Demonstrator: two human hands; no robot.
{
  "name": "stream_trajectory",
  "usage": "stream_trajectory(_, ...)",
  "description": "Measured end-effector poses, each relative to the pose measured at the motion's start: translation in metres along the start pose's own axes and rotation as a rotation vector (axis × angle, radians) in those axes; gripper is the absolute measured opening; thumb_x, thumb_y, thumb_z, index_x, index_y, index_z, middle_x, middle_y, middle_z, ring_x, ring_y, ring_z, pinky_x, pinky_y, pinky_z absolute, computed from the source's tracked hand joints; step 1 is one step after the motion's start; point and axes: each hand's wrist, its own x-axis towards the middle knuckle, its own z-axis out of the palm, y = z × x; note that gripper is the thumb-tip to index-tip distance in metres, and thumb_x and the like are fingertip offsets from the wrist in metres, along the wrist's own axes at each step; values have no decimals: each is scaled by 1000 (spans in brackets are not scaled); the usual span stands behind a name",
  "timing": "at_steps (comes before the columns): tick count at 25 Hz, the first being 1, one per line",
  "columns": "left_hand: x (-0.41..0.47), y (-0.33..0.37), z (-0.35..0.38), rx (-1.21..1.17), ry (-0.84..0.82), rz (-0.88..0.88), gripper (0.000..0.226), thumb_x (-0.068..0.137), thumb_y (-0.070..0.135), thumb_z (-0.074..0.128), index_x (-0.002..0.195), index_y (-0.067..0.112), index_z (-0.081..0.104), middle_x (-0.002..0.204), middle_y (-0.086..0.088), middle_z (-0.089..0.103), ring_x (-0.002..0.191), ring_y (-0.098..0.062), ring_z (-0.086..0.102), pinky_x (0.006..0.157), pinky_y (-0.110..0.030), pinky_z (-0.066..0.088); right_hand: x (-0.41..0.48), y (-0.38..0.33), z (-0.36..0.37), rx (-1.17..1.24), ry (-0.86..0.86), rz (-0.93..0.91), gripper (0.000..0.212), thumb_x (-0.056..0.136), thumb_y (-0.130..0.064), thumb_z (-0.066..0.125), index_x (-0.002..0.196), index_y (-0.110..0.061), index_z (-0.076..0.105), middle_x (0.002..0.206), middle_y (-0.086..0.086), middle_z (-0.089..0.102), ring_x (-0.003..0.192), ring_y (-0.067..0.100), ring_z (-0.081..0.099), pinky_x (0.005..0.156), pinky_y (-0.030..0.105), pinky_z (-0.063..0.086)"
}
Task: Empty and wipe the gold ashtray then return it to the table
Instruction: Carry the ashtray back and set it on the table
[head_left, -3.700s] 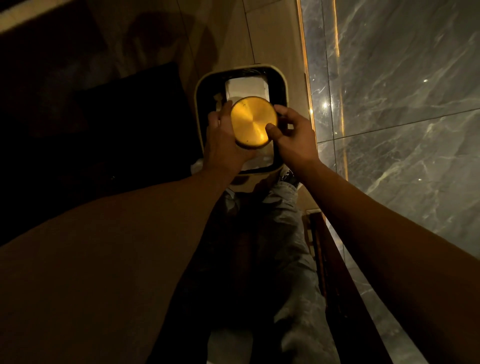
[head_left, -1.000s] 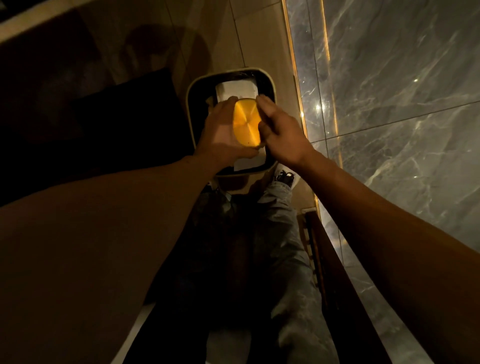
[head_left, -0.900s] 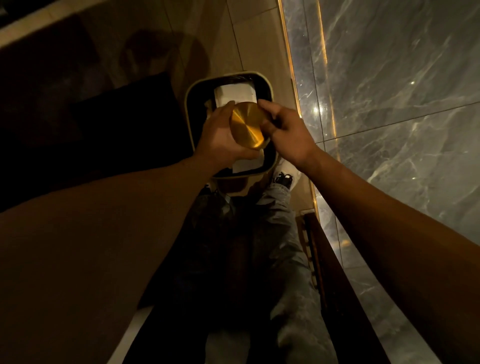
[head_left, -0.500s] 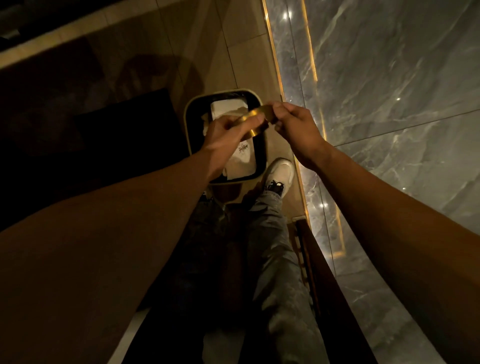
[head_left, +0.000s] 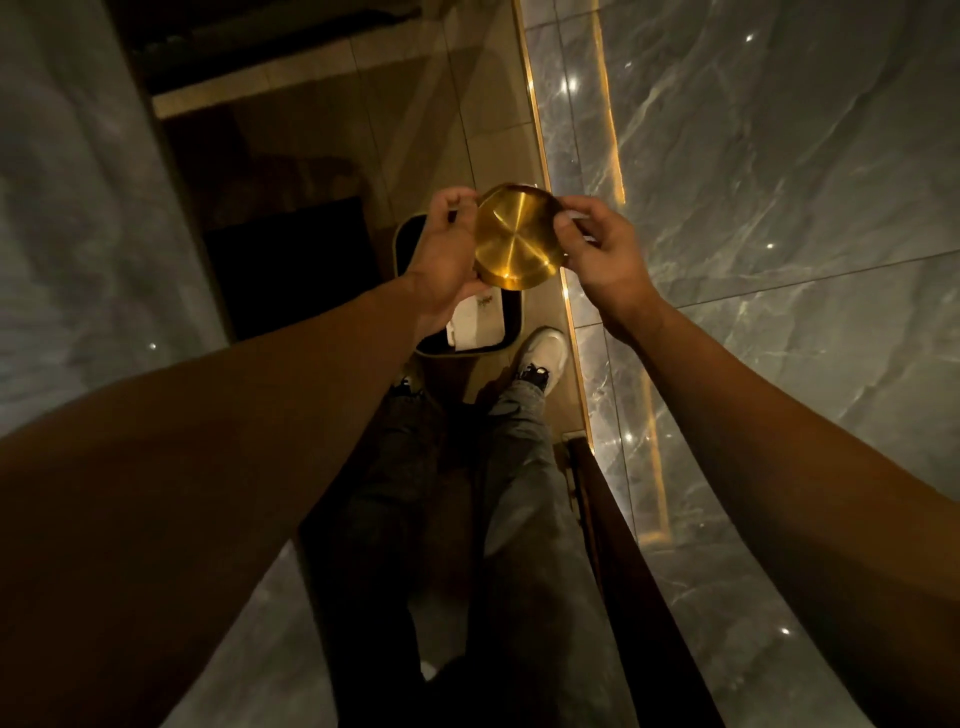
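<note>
The round gold ashtray (head_left: 514, 239) is held up between both hands, tilted so its shiny inner face looks toward me. My left hand (head_left: 447, 254) grips its left rim and my right hand (head_left: 597, 249) pinches its right rim. It hangs above and a little beyond the dark waste bin (head_left: 511, 317) on the floor, which has a pale rim and white paper (head_left: 478, 322) inside. The table is not in view.
A grey marble wall (head_left: 779, 208) with a lit gold strip (head_left: 566, 291) runs along the right. A dark wooden edge (head_left: 608, 519) lies by my right leg. My white shoe (head_left: 545, 353) stands beside the bin. A dark mat (head_left: 291, 265) lies left of it.
Both hands have lifted the ashtray up away from the bin and turned it from upside down to facing me. The view has risen and tilted up.
</note>
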Motion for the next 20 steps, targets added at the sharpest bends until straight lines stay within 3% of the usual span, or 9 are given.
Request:
stream_trajectory(3,-49,25,-5,12,-36,108,27,105,34,30,129,25,40,139,-4,48,122,-27,57,90,-40,56,-30,-46,-5,28,22,-13,20,93,-29,57,113,-26,58,103,11,66,98,25,63,88,52,57)
stream_trajectory(5,-78,37,-14,37,-47,183,37,103,32,40,139,22,38,139,-4,48,122,-23,56,90,-34,55,-48,-74,-4,79,37,-23,17,94,-24,57,111,-25,58,95,5,69,95,22,66,83,44,60)
stream_trajectory(8,-127,49,-35,173,-45,335,77,83,24,73,148,23,32,141,-1,48,126,-19,53,102,-39,51,-77,-112,5,146,18,-65,26,95,-20,58,120,-13,59,103,12,70,96,22,68,80,34,59)
stream_trajectory(11,-177,58,-64,280,-41,441,111,68,9,85,154,20,16,144,5,40,121,-5,51,102,-23,49,-109,-148,25,166,-55,-87,35,96,-19,54,129,-5,56,115,11,65,109,26,63,89,38,57)
stream_trajectory(13,-209,62,-87,260,39,515,111,66,6,86,153,19,19,142,6,41,114,0,52,98,-17,50,-129,-171,44,149,-102,-92,35,98,-16,51,131,-5,56,115,6,65,112,24,64,92,42,57)
stream_trajectory(17,-255,56,-144,283,209,690,103,59,27,91,146,20,37,141,1,50,123,-12,53,102,-37,51,-176,-211,89,43,-165,-227,35,99,-14,49,133,-8,54,119,3,64,109,11,65,91,30,56)
stream_trajectory(20,-282,41,-190,308,269,763,103,54,37,91,143,18,41,134,5,45,125,-16,51,103,-41,50,-214,-228,127,-35,-179,-336,43,95,-19,55,136,-9,50,129,8,60,119,19,60,100,40,53)
